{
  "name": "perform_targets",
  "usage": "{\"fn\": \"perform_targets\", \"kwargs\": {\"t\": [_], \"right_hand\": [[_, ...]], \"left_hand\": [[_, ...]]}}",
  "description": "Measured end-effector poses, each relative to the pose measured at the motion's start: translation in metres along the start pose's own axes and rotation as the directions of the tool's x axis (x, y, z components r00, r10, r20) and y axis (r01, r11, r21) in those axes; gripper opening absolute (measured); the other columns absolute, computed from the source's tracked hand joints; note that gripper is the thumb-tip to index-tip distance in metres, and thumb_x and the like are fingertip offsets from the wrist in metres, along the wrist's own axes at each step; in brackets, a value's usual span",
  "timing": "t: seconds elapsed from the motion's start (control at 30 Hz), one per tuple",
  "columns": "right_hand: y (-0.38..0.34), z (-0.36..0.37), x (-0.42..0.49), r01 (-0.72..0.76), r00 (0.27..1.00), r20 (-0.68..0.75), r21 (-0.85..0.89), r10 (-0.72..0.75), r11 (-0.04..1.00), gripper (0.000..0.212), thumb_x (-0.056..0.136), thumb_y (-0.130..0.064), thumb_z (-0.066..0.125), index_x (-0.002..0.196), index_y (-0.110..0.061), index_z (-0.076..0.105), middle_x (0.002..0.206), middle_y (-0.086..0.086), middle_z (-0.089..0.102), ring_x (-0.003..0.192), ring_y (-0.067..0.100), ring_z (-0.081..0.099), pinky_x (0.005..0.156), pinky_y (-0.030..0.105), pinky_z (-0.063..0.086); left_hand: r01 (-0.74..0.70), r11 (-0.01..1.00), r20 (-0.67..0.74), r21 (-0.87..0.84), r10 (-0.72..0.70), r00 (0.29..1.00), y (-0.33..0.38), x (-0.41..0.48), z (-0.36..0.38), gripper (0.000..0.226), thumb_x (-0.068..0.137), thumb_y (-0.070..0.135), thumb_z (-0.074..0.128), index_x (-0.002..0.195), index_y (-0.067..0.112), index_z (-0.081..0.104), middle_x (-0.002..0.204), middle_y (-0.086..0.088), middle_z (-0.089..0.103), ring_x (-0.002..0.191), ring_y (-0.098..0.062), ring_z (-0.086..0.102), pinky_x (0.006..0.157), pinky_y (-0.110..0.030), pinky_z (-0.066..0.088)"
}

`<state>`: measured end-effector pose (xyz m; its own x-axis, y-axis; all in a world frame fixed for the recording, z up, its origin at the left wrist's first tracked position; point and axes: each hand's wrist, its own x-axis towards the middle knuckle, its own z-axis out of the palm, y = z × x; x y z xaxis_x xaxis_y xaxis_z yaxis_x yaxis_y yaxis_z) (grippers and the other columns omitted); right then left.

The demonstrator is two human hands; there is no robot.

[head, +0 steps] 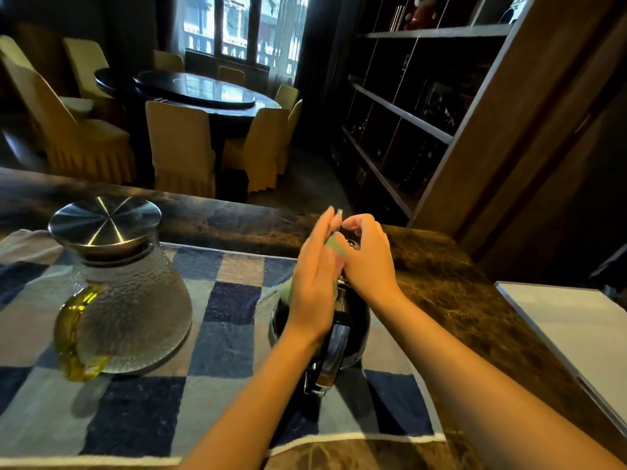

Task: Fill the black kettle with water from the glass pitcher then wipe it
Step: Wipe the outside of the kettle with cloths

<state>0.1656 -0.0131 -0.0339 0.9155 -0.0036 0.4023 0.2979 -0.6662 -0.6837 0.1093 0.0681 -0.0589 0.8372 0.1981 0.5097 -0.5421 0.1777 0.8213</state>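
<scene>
The black kettle [353, 329] stands on a blue checked towel [224, 307], its handle pointing toward me. My left hand [314, 283] presses a pale green cloth [334, 245] against the kettle's top, fingers stretched out and blurred. My right hand [368, 259] curls over the far side of the kettle's top, fingertips pinched near the lid; most of the lid is hidden. The glass pitcher [135, 300], with a steel lid and yellow-green handle, stands to the left on the same towel, apart from both hands.
The towel lies on a dark marble counter [441, 283]. A pale flat board [570, 327] sits at the right edge. Beyond the counter are a round dining table [203, 89] with covered chairs and a tall dark shelf unit [407, 113].
</scene>
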Motion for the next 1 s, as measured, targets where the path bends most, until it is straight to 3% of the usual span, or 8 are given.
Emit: {"fn": "perform_targets", "kwargs": {"t": [0.07, 0.17, 0.3, 0.53, 0.6, 0.73, 0.87, 1.0], "right_hand": [[0.001, 0.000, 0.000, 0.005, 1.000, 0.001, 0.002, -0.005, 1.000, 0.023, 0.088, -0.026, 0.059, 0.109, -0.020, 0.052, 0.116, 0.000, 0.056, 0.108, 0.015, 0.049, 0.085, 0.032, 0.047], [0.001, 0.000, 0.001, 0.019, 1.000, -0.021, 0.028, -0.019, 0.999, 0.024, 0.085, -0.032, 0.060, 0.104, -0.018, 0.054, 0.106, -0.002, 0.056, 0.101, 0.016, 0.051, 0.081, 0.032, 0.046], [0.001, 0.001, 0.000, 0.014, 1.000, -0.016, 0.053, -0.013, 0.999, 0.024, 0.084, -0.028, 0.059, 0.104, -0.017, 0.054, 0.106, -0.001, 0.057, 0.102, 0.016, 0.051, 0.079, 0.028, 0.041], [0.003, 0.001, -0.001, 0.019, 1.000, -0.009, 0.085, -0.018, 0.996, 0.020, 0.085, -0.029, 0.059, 0.101, -0.020, 0.053, 0.104, -0.002, 0.060, 0.101, 0.018, 0.055, 0.083, 0.037, 0.049], [0.003, 0.001, -0.002, 0.032, 0.999, -0.011, 0.091, -0.031, 0.995, 0.019, 0.085, -0.030, 0.058, 0.100, -0.021, 0.053, 0.100, -0.004, 0.060, 0.097, 0.018, 0.056, 0.081, 0.039, 0.051], [0.004, 0.002, -0.001, 0.046, 0.999, -0.017, 0.099, -0.045, 0.994, 0.020, 0.083, -0.032, 0.060, 0.098, -0.021, 0.052, 0.095, -0.005, 0.058, 0.089, 0.016, 0.056, 0.076, 0.038, 0.051], [0.005, 0.000, 0.000, 0.022, 0.999, -0.043, 0.112, -0.018, 0.993, 0.026, 0.081, -0.032, 0.063, 0.101, -0.018, 0.053, 0.106, 0.000, 0.050, 0.090, 0.010, 0.049, 0.075, 0.024, 0.042], [0.003, 0.000, -0.002, 0.040, 0.997, -0.065, 0.091, -0.034, 0.995, 0.028, 0.082, -0.033, 0.063, 0.103, -0.017, 0.053, 0.108, 0.001, 0.051, 0.101, 0.015, 0.047, 0.074, 0.019, 0.036]], "left_hand": [[-0.007, 1.000, 0.031, -0.005, 0.007, 0.999, -0.002, 0.027, -0.003, 0.049, 0.086, 0.040, 0.040, 0.134, 0.028, 0.038, 0.138, 0.006, 0.046, 0.127, -0.005, 0.045, 0.098, -0.011, 0.040], [0.222, 0.975, -0.029, -0.003, -0.222, 0.975, -0.031, 0.063, -0.016, 0.039, 0.094, 0.021, 0.041, 0.133, 0.020, 0.037, 0.132, 0.002, 0.038, 0.122, -0.015, 0.047, 0.096, -0.022, 0.045], [0.473, 0.833, -0.150, 0.287, -0.448, 0.881, -0.083, 0.068, -0.043, 0.015, 0.093, 0.008, 0.044, 0.108, 0.011, 0.046, 0.103, -0.004, 0.046, 0.094, -0.019, 0.051, 0.080, -0.027, 0.044], [0.490, 0.855, -0.303, 0.173, -0.427, 0.852, -0.085, -0.014, -0.051, 0.017, 0.089, 0.033, 0.046, 0.082, 0.026, 0.060, 0.090, -0.003, 0.059, 0.091, -0.023, 0.059, 0.080, -0.041, 0.047], [0.428, 0.892, -0.231, 0.143, -0.391, 0.891, -0.068, -0.016, -0.038, 0.029, 0.087, 0.044, 0.045, 0.085, 0.020, 0.060, 0.096, -0.015, 0.059, 0.100, -0.036, 0.059, 0.080, -0.043, 0.048], [0.409, 0.911, -0.029, 0.048, -0.408, 0.913, -0.023, 0.033, -0.015, 0.050, 0.093, 0.052, 0.030, 0.097, 0.023, 0.071, 0.104, -0.008, 0.071, 0.103, -0.022, 0.065, 0.095, -0.040, 0.050], [0.568, 0.823, 0.134, -0.022, -0.561, 0.817, -0.016, 0.069, -0.016, 0.051, 0.101, 0.035, 0.026, 0.082, 0.010, 0.066, 0.060, 0.001, 0.071, 0.058, -0.006, 0.067, 0.056, -0.014, 0.054], [0.694, 0.718, 0.131, 0.057, -0.694, 0.708, -0.028, 0.076, -0.016, 0.036, 0.099, 0.033, 0.037, 0.108, 0.009, 0.061, 0.101, -0.010, 0.064, 0.084, -0.014, 0.061, 0.067, -0.019, 0.051]]}}
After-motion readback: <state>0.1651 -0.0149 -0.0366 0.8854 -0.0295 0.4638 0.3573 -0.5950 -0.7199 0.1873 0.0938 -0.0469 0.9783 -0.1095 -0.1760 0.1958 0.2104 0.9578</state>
